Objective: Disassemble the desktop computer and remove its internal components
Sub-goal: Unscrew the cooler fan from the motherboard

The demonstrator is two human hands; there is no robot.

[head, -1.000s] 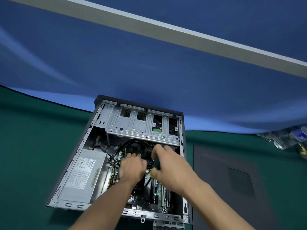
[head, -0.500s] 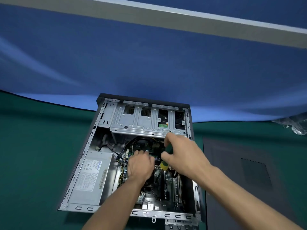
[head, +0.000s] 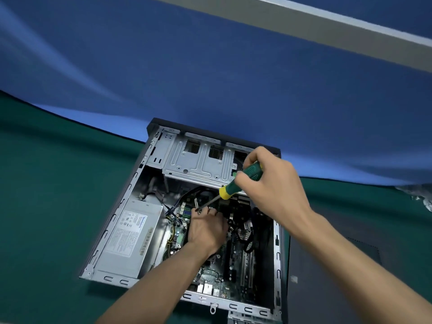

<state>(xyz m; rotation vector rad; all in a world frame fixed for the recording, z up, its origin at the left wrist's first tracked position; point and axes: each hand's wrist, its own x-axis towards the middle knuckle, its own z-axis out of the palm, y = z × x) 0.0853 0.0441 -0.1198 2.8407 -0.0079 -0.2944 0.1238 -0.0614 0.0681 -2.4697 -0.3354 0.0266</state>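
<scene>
**Two hands work inside the open computer case**

One computer case (head: 149, 183) lies on its side on the green desk (head: 46, 206), its open face up, at about 6 o'clock in the view. Its near right corner runs off the bottom edge.

The right hand (head: 271, 183) is closed around the green handle of one screwdriver (head: 238, 181). The tool slants down toward 8 o'clock, and its thin metal shaft ends right at the fingers of the left hand (head: 205, 228). The left hand sits low over the circuit board (head: 236, 260), knuckles up, fingers curled at the shaft tip. Whether it pinches a small part there is too small to tell. A short silvery piece shows just beside those fingers, but what it is cannot be made out.

Both forearms cover much of the board's near middle. At 9 o'clock from the left hand sits one grey power supply box (head: 131, 235), its label unreadable. At 12 o'clock one metal drive cage (head: 196, 162) spans the case's far end, partly behind the right hand.

One dark flat panel (head: 339, 265) lies on the desk at 3 o'clock, partly hidden by the right forearm. A blurred clear object is cut off by the right edge. A blue backdrop (head: 210, 78) rises behind the desk.
</scene>
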